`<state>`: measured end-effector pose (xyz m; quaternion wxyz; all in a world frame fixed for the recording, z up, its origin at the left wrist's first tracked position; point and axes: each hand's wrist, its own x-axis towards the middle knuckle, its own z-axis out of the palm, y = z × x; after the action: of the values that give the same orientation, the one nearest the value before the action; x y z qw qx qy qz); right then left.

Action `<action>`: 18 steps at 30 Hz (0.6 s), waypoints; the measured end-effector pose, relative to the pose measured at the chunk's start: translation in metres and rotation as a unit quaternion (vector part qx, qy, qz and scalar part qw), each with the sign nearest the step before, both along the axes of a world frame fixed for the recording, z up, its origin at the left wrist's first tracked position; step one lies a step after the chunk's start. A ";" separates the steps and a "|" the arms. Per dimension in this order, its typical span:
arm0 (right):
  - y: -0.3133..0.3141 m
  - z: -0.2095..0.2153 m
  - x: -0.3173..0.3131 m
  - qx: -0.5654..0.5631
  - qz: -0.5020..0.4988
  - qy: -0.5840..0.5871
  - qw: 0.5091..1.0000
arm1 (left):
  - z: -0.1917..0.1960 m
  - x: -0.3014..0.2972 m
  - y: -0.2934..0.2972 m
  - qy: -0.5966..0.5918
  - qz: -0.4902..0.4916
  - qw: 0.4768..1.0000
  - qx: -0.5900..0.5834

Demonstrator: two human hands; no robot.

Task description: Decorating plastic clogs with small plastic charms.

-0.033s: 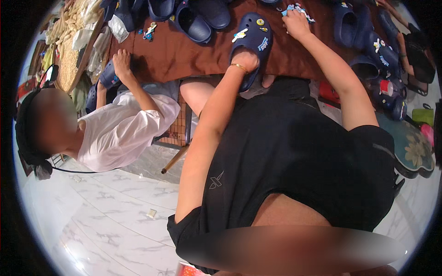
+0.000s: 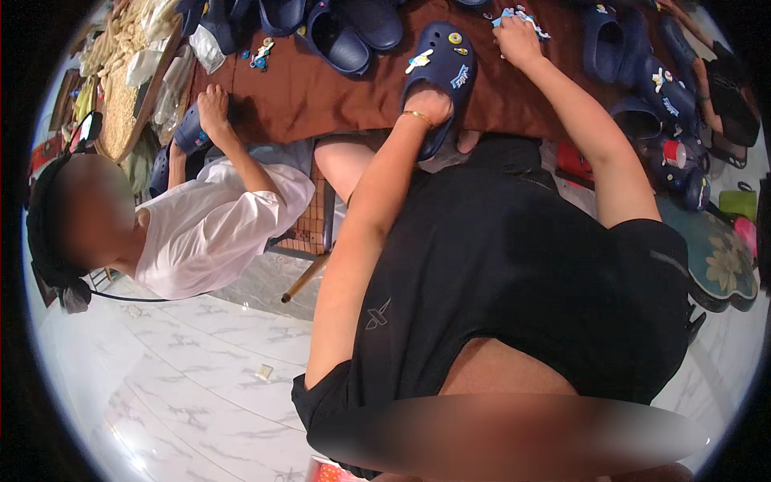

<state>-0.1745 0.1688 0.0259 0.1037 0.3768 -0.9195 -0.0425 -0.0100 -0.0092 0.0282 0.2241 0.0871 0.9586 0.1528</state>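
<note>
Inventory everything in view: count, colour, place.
Perforated charm-decorated clog: one, navy, near edge
Flat charms: several, blue-white, upper right
Charm cluster: one, mixed, tablecloth's left
Rounded clogs: many, navy, far edge, right
Draped fabric tablecloth: one, brown, top
Heaped small pieces: uncountable, cream, upper left
Co-worker: one, white shirt, left
Scalloped floral stool or table: one, teal, right
Marbled tile floor: one, white, lower left
Left hand: one, bare, inside decorated clog
Right hand: one, bare, on flat charms
</note>
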 end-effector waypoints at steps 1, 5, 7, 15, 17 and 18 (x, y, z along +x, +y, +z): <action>-0.003 0.002 -0.001 -0.007 -0.002 0.004 1.000 | -0.003 0.001 -0.001 0.000 0.003 1.000 -0.001; -0.031 0.014 -0.004 -0.188 -0.034 -0.081 0.978 | 0.000 -0.004 0.001 -0.002 -0.005 1.000 -0.009; -0.051 0.021 0.004 -0.336 0.073 -0.149 0.927 | -0.002 -0.002 0.000 0.004 -0.009 1.000 -0.016; -0.082 0.016 0.019 -0.304 0.144 -0.068 0.939 | -0.007 -0.004 -0.001 0.018 0.004 1.000 0.013; -0.083 0.012 0.025 -0.294 0.170 -0.040 0.940 | -0.011 -0.004 -0.003 0.016 0.013 1.000 0.014; -0.082 0.013 0.028 -0.292 0.170 -0.041 0.940 | -0.009 -0.003 -0.002 0.013 0.020 1.000 0.017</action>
<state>-0.1470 0.0870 0.0385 0.1768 0.4817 -0.8174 0.2617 -0.0135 -0.0113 0.0195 0.2068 0.0739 0.9603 0.1723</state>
